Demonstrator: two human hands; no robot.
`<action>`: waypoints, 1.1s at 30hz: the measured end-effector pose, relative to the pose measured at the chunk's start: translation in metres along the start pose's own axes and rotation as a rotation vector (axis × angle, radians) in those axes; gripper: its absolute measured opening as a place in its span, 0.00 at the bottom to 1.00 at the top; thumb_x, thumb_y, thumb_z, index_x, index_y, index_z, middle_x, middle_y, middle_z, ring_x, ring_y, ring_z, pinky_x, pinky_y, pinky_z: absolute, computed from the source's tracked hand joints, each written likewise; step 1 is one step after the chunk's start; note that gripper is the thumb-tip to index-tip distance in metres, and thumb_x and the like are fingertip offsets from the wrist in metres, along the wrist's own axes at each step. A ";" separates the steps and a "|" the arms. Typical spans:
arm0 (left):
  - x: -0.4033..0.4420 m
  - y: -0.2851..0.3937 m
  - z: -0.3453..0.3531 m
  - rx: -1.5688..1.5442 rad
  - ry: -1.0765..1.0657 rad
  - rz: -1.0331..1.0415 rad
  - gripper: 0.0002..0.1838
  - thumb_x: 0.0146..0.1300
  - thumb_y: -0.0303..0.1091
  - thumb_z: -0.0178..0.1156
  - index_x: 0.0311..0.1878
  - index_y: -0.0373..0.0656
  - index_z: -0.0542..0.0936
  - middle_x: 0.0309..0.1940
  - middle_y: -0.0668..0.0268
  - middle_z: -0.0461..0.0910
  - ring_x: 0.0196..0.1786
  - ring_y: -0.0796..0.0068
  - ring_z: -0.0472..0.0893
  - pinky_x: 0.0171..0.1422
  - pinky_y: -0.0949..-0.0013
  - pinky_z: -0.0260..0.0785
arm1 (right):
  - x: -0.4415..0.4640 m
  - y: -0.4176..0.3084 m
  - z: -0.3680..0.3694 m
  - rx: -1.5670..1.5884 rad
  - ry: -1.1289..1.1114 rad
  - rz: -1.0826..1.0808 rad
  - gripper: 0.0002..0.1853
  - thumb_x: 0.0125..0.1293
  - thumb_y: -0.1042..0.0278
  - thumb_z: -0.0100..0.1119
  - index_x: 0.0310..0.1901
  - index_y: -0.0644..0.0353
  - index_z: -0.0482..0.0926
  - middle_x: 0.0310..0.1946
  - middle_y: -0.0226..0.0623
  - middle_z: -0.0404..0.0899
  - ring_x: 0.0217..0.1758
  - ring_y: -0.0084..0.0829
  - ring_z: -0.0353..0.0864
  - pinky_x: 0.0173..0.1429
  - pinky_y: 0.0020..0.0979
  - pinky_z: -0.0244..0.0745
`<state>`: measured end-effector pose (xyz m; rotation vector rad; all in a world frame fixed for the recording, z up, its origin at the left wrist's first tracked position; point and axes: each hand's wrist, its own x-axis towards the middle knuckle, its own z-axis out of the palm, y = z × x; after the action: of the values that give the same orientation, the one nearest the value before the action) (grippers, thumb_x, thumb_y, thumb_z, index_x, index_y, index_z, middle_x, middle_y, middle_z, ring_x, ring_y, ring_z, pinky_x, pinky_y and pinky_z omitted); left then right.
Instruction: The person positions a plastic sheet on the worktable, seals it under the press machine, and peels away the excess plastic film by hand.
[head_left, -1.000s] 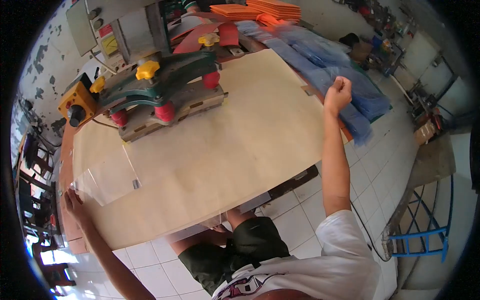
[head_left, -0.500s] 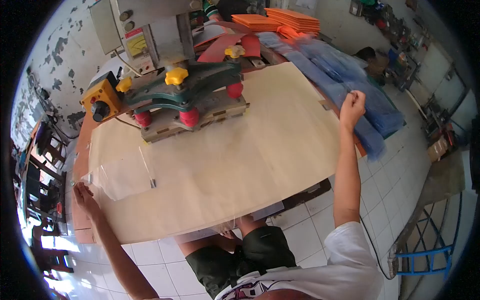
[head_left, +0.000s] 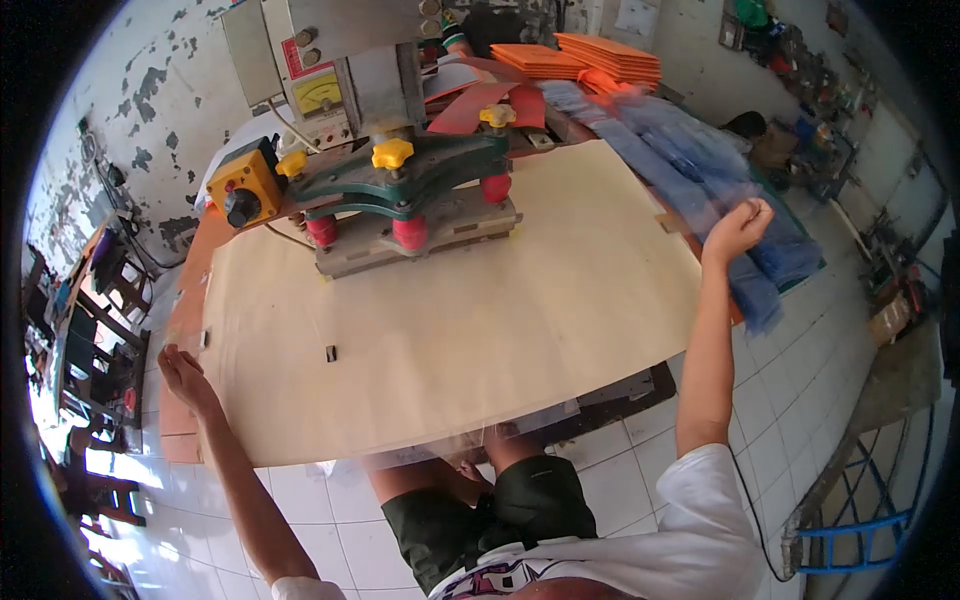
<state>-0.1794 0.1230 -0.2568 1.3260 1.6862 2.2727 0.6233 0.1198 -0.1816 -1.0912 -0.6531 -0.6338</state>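
A large tan sheet [head_left: 480, 370] covers the worktable under a press with a dark green frame [head_left: 400, 185], yellow knobs and red mounts. My left hand [head_left: 188, 380] is at the table's left edge, fingers curled together; anything thin in it is too faint to make out. My right hand [head_left: 738, 232] is closed in a pinch above the pile of bluish clear plastic sheets [head_left: 675, 145] at the right; I cannot make out what lies between its fingers. Two small dark pieces, one a block [head_left: 331, 353], rest on the tan sheet's left part.
A yellow control box [head_left: 243, 188] with a black knob stands left of the press. Stacked orange folders [head_left: 610, 60] and red sheets [head_left: 475, 108] lie behind it. Another person's hand [head_left: 457, 45] shows at the back. A blue metal frame [head_left: 865, 535] stands at lower right.
The clear plastic piece near my left hand no longer shows on the tan sheet. My right hand has shifted outward over the plastic pile. The whole view has shifted slightly.
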 end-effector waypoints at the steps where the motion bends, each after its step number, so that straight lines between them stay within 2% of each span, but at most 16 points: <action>1: 0.001 0.017 0.004 -0.050 0.065 -0.009 0.12 0.77 0.40 0.50 0.39 0.45 0.73 0.21 0.77 0.63 0.23 0.89 0.61 0.24 0.80 0.51 | 0.008 0.001 0.000 -0.013 -0.032 0.008 0.11 0.71 0.65 0.45 0.41 0.65 0.73 0.30 0.38 0.73 0.32 0.34 0.72 0.41 0.34 0.70; 4: 0.015 0.045 -0.006 -0.111 0.168 0.021 0.10 0.77 0.38 0.51 0.40 0.44 0.74 0.21 0.78 0.63 0.23 0.91 0.60 0.23 0.81 0.50 | 0.028 0.001 -0.006 -0.001 -0.110 0.046 0.13 0.74 0.62 0.47 0.42 0.65 0.74 0.31 0.35 0.72 0.33 0.30 0.70 0.43 0.31 0.68; 6: 0.019 0.043 -0.022 -0.115 0.205 0.050 0.09 0.77 0.37 0.51 0.40 0.44 0.75 0.20 0.78 0.63 0.22 0.91 0.59 0.23 0.81 0.49 | 0.039 0.007 -0.016 -0.053 -0.301 0.007 0.13 0.75 0.61 0.49 0.43 0.64 0.75 0.31 0.35 0.72 0.33 0.28 0.71 0.42 0.31 0.69; 10: 0.019 0.009 -0.070 0.200 -0.071 0.294 0.12 0.76 0.39 0.54 0.36 0.43 0.77 0.19 0.80 0.63 0.18 0.94 0.57 0.20 0.81 0.44 | 0.038 -0.002 -0.052 -0.212 -0.617 -0.065 0.13 0.75 0.61 0.50 0.41 0.64 0.76 0.30 0.34 0.75 0.33 0.26 0.73 0.40 0.31 0.69; 12: 0.001 0.025 -0.078 0.251 -0.295 -0.183 0.15 0.75 0.40 0.55 0.32 0.43 0.77 0.16 0.80 0.61 0.17 0.93 0.57 0.19 0.80 0.44 | 0.035 -0.006 -0.069 -0.233 -0.741 0.043 0.12 0.74 0.63 0.51 0.40 0.64 0.77 0.26 0.33 0.76 0.27 0.26 0.74 0.33 0.30 0.70; 14: -0.002 0.022 -0.083 0.321 -0.355 -0.182 0.17 0.74 0.41 0.57 0.30 0.41 0.77 0.14 0.79 0.61 0.16 0.90 0.58 0.18 0.77 0.46 | 0.036 -0.002 -0.082 -0.395 -1.112 0.325 0.11 0.73 0.65 0.51 0.39 0.64 0.78 0.20 0.32 0.75 0.18 0.25 0.73 0.23 0.29 0.68; 15: -0.002 0.020 -0.084 0.411 -0.432 -0.211 0.17 0.73 0.41 0.57 0.30 0.40 0.77 0.14 0.77 0.62 0.15 0.89 0.60 0.18 0.76 0.48 | 0.032 0.012 -0.085 -0.371 -1.171 0.364 0.10 0.72 0.68 0.51 0.36 0.65 0.78 0.16 0.32 0.73 0.11 0.23 0.69 0.17 0.29 0.64; 18: 0.003 0.017 -0.071 0.526 -0.561 -0.267 0.17 0.72 0.40 0.58 0.30 0.38 0.78 0.14 0.74 0.66 0.15 0.87 0.64 0.18 0.75 0.51 | 0.028 0.016 -0.076 -0.425 -1.373 0.438 0.10 0.72 0.69 0.52 0.35 0.65 0.78 0.17 0.32 0.74 0.13 0.23 0.71 0.18 0.28 0.64; 20: 0.017 0.003 -0.055 0.550 -0.610 -0.291 0.17 0.71 0.40 0.58 0.29 0.37 0.78 0.14 0.73 0.67 0.16 0.86 0.66 0.18 0.75 0.53 | 0.021 0.029 -0.058 -0.364 -1.369 0.431 0.10 0.72 0.68 0.54 0.34 0.65 0.78 0.16 0.30 0.73 0.13 0.21 0.70 0.15 0.26 0.61; 22: 0.037 -0.010 -0.037 0.621 -0.685 0.050 0.16 0.68 0.41 0.61 0.31 0.38 0.79 0.17 0.67 0.73 0.19 0.77 0.74 0.23 0.69 0.63 | 0.015 0.036 -0.032 -0.220 -1.332 0.396 0.13 0.70 0.68 0.55 0.28 0.66 0.78 0.17 0.37 0.76 0.14 0.30 0.75 0.22 0.34 0.68; 23: 0.039 -0.002 -0.024 0.620 -0.687 0.050 0.16 0.68 0.41 0.61 0.31 0.38 0.79 0.17 0.67 0.73 0.19 0.77 0.74 0.23 0.69 0.63 | 0.009 0.037 -0.021 -0.222 -1.332 0.397 0.13 0.70 0.68 0.55 0.28 0.66 0.78 0.17 0.37 0.76 0.14 0.30 0.75 0.22 0.34 0.68; 25: 0.034 0.013 0.002 0.916 -0.476 0.151 0.15 0.63 0.43 0.65 0.34 0.39 0.81 0.22 0.60 0.79 0.25 0.64 0.80 0.32 0.59 0.70 | -0.002 0.034 -0.002 -0.502 -1.089 -0.014 0.12 0.68 0.67 0.58 0.29 0.66 0.79 0.22 0.45 0.81 0.22 0.43 0.80 0.31 0.41 0.73; 26: 0.030 0.020 0.008 0.914 -0.466 0.148 0.15 0.63 0.43 0.65 0.34 0.39 0.81 0.22 0.60 0.79 0.25 0.64 0.80 0.32 0.59 0.70 | -0.004 0.026 0.002 -0.494 -1.087 -0.023 0.12 0.68 0.67 0.58 0.29 0.66 0.79 0.22 0.45 0.81 0.22 0.43 0.80 0.31 0.41 0.73; 28: 0.024 0.030 0.016 0.915 -0.495 0.064 0.15 0.60 0.46 0.67 0.35 0.42 0.83 0.26 0.57 0.82 0.31 0.56 0.81 0.39 0.54 0.71 | -0.007 0.014 0.006 -0.530 -1.245 0.058 0.14 0.68 0.60 0.59 0.35 0.64 0.82 0.30 0.49 0.83 0.34 0.51 0.83 0.41 0.47 0.74; 29: 0.020 0.034 0.015 0.921 -0.482 0.094 0.16 0.60 0.47 0.67 0.35 0.41 0.84 0.23 0.57 0.81 0.29 0.57 0.81 0.36 0.55 0.71 | -0.014 0.012 0.004 -0.694 -1.247 -0.179 0.18 0.70 0.54 0.58 0.39 0.63 0.84 0.32 0.47 0.85 0.38 0.39 0.86 0.44 0.40 0.76; 33: 0.003 0.053 -0.007 0.884 -0.499 0.024 0.18 0.61 0.47 0.68 0.36 0.38 0.85 0.19 0.58 0.78 0.26 0.64 0.79 0.34 0.60 0.70 | -0.028 -0.014 -0.034 -0.649 -1.397 0.109 0.25 0.67 0.46 0.59 0.53 0.61 0.81 0.44 0.46 0.85 0.51 0.42 0.83 0.56 0.39 0.75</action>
<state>-0.1619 0.0963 -0.2135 1.8001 2.5104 0.9946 0.6008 0.0878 -0.2048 -2.1538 -1.6124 0.1577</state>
